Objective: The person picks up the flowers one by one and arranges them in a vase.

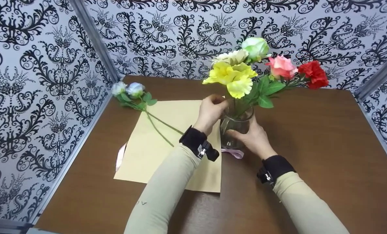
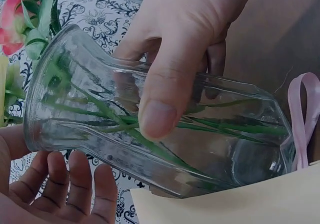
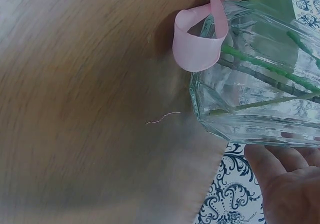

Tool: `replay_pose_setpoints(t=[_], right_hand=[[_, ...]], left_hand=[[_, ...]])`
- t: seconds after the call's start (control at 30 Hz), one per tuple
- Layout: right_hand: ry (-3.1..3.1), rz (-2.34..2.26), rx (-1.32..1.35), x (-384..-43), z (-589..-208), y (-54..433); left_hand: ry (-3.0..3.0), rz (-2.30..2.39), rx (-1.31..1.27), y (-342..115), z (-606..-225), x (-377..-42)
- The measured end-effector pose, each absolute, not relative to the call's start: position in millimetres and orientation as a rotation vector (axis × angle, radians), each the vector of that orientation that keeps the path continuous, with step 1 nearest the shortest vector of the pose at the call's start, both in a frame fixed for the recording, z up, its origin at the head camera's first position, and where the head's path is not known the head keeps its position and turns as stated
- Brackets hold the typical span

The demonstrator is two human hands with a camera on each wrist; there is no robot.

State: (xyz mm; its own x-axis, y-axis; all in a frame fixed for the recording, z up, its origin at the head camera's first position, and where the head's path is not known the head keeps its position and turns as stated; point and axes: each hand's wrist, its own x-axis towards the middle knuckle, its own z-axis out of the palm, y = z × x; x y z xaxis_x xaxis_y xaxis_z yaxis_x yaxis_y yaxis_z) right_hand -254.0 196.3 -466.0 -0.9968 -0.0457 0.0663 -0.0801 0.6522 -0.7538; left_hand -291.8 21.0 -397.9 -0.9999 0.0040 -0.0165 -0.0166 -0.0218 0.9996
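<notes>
A clear glass vase (image 1: 232, 130) stands on the table with several artificial flowers in it: a large yellow bloom (image 1: 231, 78), a cream one (image 1: 231, 58), a pale green one (image 1: 255, 48), a pink rose (image 1: 282, 67) and a red carnation (image 1: 313, 74). My right hand (image 1: 253, 138) grips the vase's body from the right, thumb across the front. At the left of the rim is my left hand (image 1: 212, 110), its fingers loosely bent beside the neck in the left wrist view. Green stems (image 2: 200, 126) cross inside the glass.
Left of the vase lies a cream paper sheet (image 1: 167, 162), with a stem of two pale bluish-white flowers (image 1: 135, 89) across its top. Pink ribbon (image 1: 234, 153) shows by the vase base. Patterned walls (image 1: 180, 35) border the brown table (image 1: 326, 146).
</notes>
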Motion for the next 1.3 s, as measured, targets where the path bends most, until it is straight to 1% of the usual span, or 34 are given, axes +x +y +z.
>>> replay_pose_setpoints(t=[0.73, 0.9, 1.3], right_hand=[[-2.815, 1.338, 0.129, -251.6, -465.4, 198.1], [-2.810, 1.341, 0.130, -252.4, -465.9, 197.9], [-2.806, 1.305, 0.141, -253.0, -467.2, 197.4]], left_hand=[[1.921, 2.191, 0.279, -8.1, -409.4, -284.8], [1.992, 2.170, 0.244, -19.2, -409.0, -284.4], [2.357, 2.135, 0.008, -63.1, -421.0, -293.1]])
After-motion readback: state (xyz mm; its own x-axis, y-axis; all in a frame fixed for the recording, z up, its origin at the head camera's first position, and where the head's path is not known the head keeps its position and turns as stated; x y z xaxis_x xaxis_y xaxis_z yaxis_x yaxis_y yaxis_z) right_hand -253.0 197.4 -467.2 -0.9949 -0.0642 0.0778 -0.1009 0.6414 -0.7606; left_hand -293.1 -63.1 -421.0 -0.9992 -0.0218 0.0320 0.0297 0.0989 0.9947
